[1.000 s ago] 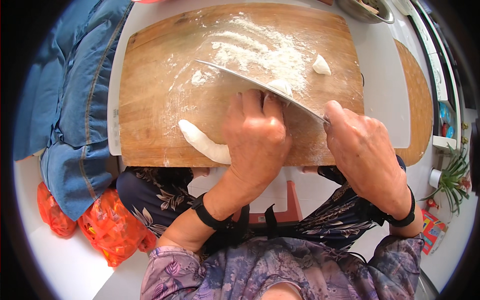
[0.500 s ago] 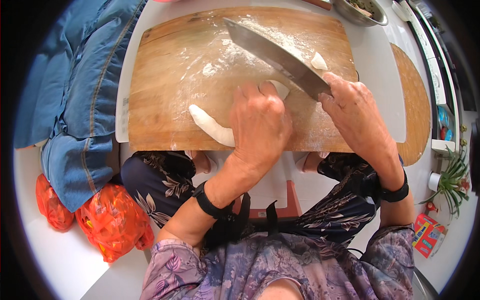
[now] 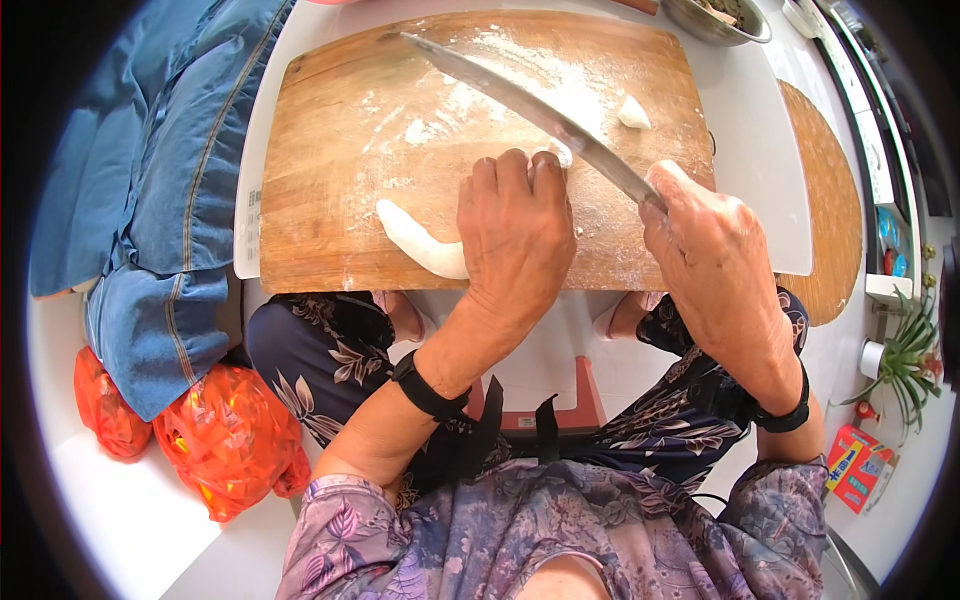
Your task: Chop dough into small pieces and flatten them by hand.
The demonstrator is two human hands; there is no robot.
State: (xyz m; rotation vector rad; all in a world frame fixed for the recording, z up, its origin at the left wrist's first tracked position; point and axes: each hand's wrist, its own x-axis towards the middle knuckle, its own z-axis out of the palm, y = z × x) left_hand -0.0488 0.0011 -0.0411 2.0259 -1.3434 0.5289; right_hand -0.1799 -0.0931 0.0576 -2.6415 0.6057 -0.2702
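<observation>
A roll of white dough (image 3: 418, 240) lies bent on the floured wooden board (image 3: 325, 130). My left hand (image 3: 515, 225) is curled over its right part, fingers closed on it, hiding the middle of the roll. Just past my fingertips a small bit of its end shows, beside the blade. My right hand (image 3: 708, 225) grips the handle of a cleaver (image 3: 530, 108). Its long blade slants up and to the left, seen nearly edge-on, close to the dough end. A small cut piece of dough (image 3: 633, 113) sits alone to the right of the blade.
Loose flour (image 3: 575, 85) covers the board's far middle. A metal bowl (image 3: 722, 20) with dark chopped filling stands at the far right. A round wooden board (image 3: 820, 200) lies beyond the table's right edge. Red plastic bags (image 3: 230, 440) rest at the lower left near blue denim cloth (image 3: 160, 150).
The cleaver has turned from showing its broad side to nearly edge-on, its tip shifting left. My right hand has moved slightly down; less of the dough end shows past my left fingers.
</observation>
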